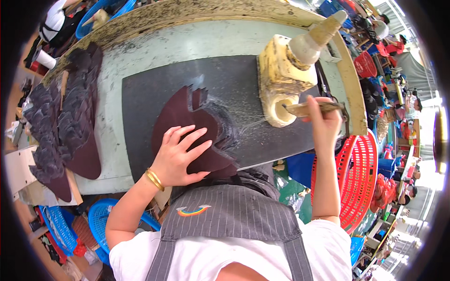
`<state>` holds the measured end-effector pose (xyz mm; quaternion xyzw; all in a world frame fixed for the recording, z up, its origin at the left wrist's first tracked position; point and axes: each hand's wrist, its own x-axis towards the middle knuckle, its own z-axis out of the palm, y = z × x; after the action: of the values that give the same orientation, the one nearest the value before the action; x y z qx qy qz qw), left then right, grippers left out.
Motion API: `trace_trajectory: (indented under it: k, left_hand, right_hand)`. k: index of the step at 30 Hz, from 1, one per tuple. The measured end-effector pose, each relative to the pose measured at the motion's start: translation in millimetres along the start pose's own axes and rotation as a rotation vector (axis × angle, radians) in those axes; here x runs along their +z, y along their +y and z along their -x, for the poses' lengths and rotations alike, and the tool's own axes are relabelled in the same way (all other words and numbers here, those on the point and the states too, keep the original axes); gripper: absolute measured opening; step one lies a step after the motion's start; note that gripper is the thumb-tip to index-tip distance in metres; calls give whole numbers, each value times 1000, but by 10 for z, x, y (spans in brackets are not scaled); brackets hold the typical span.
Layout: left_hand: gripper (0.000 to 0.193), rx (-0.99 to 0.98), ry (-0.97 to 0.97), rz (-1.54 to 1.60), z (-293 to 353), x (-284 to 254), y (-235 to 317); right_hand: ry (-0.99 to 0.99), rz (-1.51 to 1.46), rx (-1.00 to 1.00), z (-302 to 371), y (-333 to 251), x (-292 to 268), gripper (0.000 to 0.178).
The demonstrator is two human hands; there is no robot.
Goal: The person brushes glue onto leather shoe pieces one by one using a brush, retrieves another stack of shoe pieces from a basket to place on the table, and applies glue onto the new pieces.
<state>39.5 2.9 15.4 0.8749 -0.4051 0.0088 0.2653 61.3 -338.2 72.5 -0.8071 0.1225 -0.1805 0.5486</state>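
Note:
My left hand (180, 152) lies with fingers spread on a fanned stack of maroon sheet pieces (177, 112) with curved outlines. Their dark edges step out to the right. A black board (145, 93) lies under them, marked with thin pale glue strands. In my right hand (324, 122) is a glue-crusted brush (302, 110), gripped between the fingers. Its tip is at the round mouth of a yellowish glue bottle (269, 77), which stands at the board's right side. How far the tip reaches in is hard to see. A pale cone-shaped nozzle (311, 44) sticks up from the bottle.
Overlapping piles of similar maroon pieces (82, 145) lie at the table's left. A worn wooden ledge (187, 14) bounds the far side. Red baskets (358, 173) stand to the right below table height, blue baskets (101, 218) at the lower left. Other people work farther off.

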Motion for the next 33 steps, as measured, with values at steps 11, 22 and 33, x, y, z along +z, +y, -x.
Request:
trace_trajectory:
  k: [11,22,33]
  left_hand:
    - [58,16,113,17,93,122,-70]
    - [48,29,228,68,181,189,-111]
    - [45,40,263,89,192,225,-146]
  right_hand:
    - [-586,-131,114,1,-363,1091,25]
    - [-933,148,-90,-184,-261,1785,28]
    - [-894,49,47,353,-376,1255,19]
